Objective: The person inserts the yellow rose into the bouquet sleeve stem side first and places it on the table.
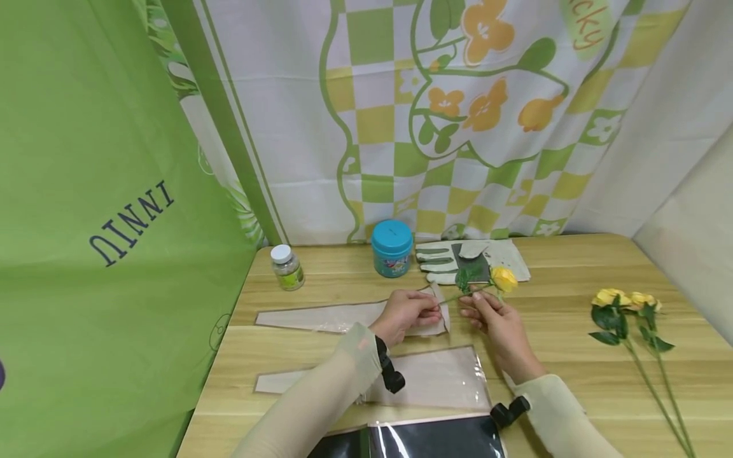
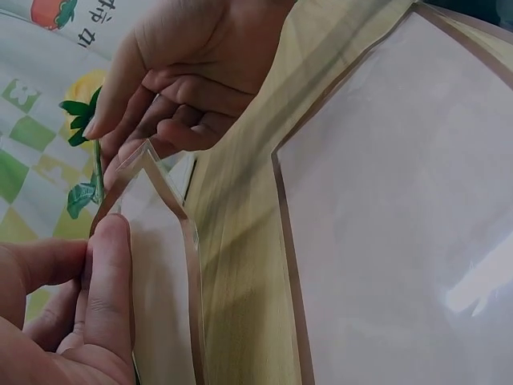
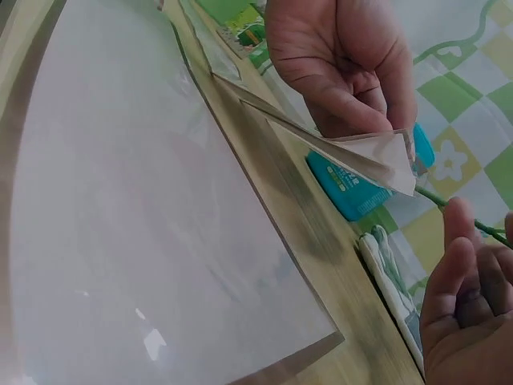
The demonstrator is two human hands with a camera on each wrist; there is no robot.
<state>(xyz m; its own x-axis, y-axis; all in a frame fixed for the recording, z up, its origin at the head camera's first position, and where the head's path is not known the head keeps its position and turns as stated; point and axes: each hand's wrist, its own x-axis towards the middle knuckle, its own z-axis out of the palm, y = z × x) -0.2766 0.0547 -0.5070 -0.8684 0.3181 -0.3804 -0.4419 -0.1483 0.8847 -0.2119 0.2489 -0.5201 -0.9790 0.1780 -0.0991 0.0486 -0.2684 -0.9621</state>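
Note:
My left hand (image 1: 403, 315) pinches the wide end of a flower sleeve (image 1: 343, 315), pale with a brown border, lying along the table. My right hand (image 1: 504, 327) holds an artificial yellow rose (image 1: 504, 278) by its green stem, just below the bloom. In the right wrist view the stem (image 3: 433, 196) runs from the right fingertips to the mouth of the sleeve (image 3: 385, 160); its far end is hidden behind the sleeve and left fingers. A second sleeve (image 1: 441, 378) lies nearer, partly under the left forearm.
Two more yellow roses (image 1: 609, 298) lie at the right. Behind the hands are a blue lidded tub (image 1: 392, 248), a work glove (image 1: 509, 257) and a small white-capped jar (image 1: 288, 268). A glossy black sheet (image 1: 441, 439) sits at the front edge. A patterned curtain hangs behind.

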